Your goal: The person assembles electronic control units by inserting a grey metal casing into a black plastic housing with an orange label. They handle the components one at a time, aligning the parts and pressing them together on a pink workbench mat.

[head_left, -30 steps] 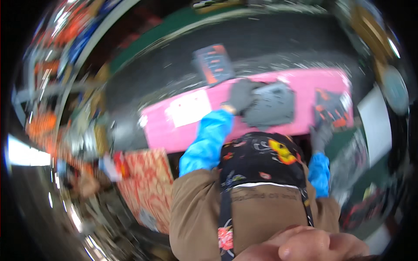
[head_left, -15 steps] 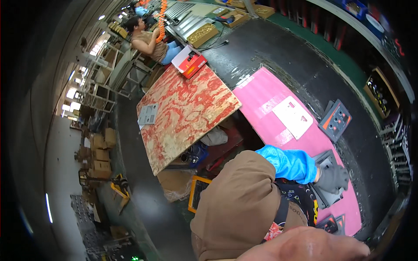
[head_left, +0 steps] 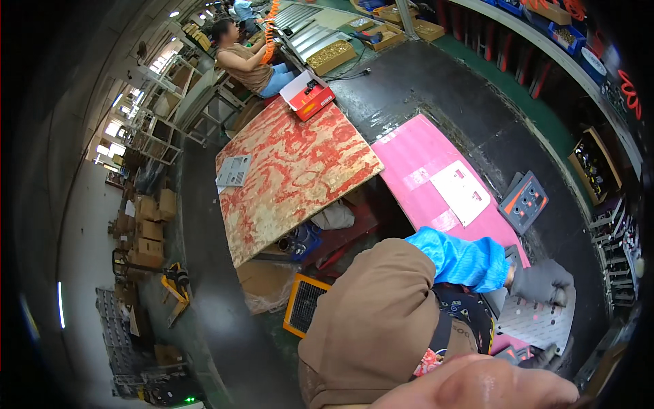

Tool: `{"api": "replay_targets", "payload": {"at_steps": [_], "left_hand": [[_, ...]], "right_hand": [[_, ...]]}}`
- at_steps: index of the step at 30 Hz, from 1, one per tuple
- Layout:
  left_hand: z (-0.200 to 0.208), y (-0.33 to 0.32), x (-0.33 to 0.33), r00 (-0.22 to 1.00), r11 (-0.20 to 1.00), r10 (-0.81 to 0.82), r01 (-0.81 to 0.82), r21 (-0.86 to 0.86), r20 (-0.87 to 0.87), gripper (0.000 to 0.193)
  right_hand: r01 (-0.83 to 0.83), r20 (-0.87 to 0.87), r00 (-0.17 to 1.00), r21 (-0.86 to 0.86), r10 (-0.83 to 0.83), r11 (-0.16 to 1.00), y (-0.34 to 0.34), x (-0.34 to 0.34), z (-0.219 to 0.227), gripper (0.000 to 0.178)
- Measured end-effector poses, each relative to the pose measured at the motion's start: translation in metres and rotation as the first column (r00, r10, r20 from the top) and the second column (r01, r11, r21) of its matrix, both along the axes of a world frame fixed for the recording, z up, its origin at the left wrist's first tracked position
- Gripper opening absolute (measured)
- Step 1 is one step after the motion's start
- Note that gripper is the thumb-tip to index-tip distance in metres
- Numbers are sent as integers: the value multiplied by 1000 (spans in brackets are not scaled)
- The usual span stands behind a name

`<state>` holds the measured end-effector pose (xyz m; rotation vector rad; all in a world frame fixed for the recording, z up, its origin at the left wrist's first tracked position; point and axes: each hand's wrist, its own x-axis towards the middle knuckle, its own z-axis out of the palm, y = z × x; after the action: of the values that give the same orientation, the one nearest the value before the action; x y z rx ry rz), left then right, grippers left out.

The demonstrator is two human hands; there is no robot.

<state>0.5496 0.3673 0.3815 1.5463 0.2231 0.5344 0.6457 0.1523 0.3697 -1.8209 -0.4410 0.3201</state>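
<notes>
"Sheet (head_left: pixel 535 324) with spots, where?"

"Lower right. The left hand (head_left: pixel 543 281) touches its top, the right hand (head_left: pixel 543 357) is by its bottom. I can't tell if they grip."

"What's inside things?"

"Upper middle: red box (head_left: pixel 315 108) has dark things (head_left: pixel 314 86), brown tray (head_left: pixel 335 65) has gold bits (head_left: pixel 330 52)."

The gloved left hand (head_left: pixel 543 281) holds a pale dotted panel (head_left: pixel 535 319) by its upper edge; the gloved right hand (head_left: pixel 543 356), partly hidden, is at its lower edge. A white card with cutouts (head_left: pixel 461 193) lies on the pink-topped bench (head_left: pixel 415 153), a grey faceplate with orange markings (head_left: pixel 523 203) near it. A red box (head_left: pixel 308 97) sits on a red-patterned wooden tabletop (head_left: pixel 293 174), near a seated co-worker (head_left: pixel 240 63).
</notes>
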Motion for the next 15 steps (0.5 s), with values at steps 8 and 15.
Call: {"api": "replay_targets", "payload": {"at_steps": [8, 15], "left_hand": [[-17, -4, -10, 930, 928, 366, -365, 71, -2, 32], [-12, -28, -16, 1000, 916, -19, 18, -401, 1, 34]], "right_hand": [[-125, 730, 646, -186, 222, 975, 52, 5, -6, 41], [-203, 597, 763, -141, 247, 969, 61, -22, -21, 48]]}}
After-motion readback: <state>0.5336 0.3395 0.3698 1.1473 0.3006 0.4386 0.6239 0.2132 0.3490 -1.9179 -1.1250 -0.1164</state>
